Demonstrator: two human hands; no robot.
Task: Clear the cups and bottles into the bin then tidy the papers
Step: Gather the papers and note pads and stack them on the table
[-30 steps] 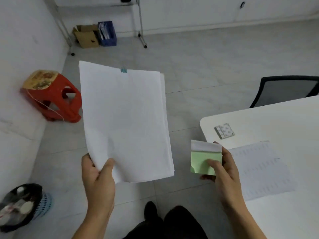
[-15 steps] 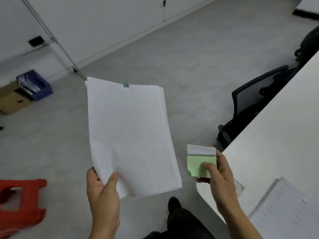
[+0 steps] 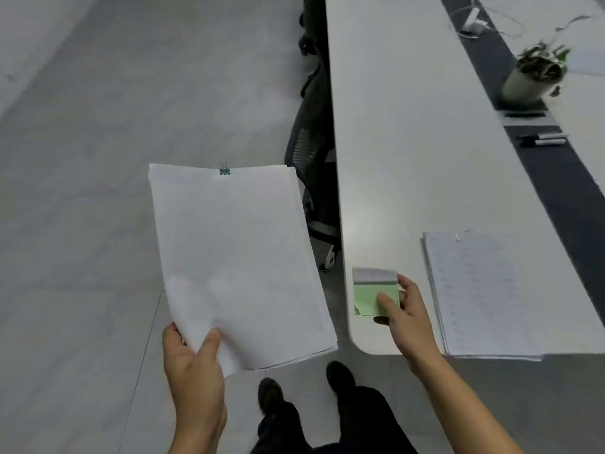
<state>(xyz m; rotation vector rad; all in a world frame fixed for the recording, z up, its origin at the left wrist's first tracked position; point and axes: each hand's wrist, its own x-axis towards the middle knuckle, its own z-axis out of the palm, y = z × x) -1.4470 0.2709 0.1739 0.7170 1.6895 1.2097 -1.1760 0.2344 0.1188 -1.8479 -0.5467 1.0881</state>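
Observation:
My left hand (image 3: 193,365) grips the near corner of a stack of white papers (image 3: 235,257), held out over the floor left of the table; a green binder clip (image 3: 224,169) sits on its far edge. My right hand (image 3: 406,316) pinches a green sticky-note pad (image 3: 370,293) with a white strip on top, just above the near left corner of the white table (image 3: 409,142). A second stack of printed sheets (image 3: 478,296) lies flat on the table, right of my right hand.
A black mesh office chair (image 3: 314,158) is tucked against the table's left edge. Farther back on the table stand a potted plant (image 3: 530,73), markers (image 3: 543,140) on a dark centre strip and a white charger with cable (image 3: 471,21). My shoes (image 3: 271,394) are on grey floor.
The view has swung right, from the floor with the red stool and bin to the long table. Both hands keep their hold; the sticky pad now hangs over the table corner.

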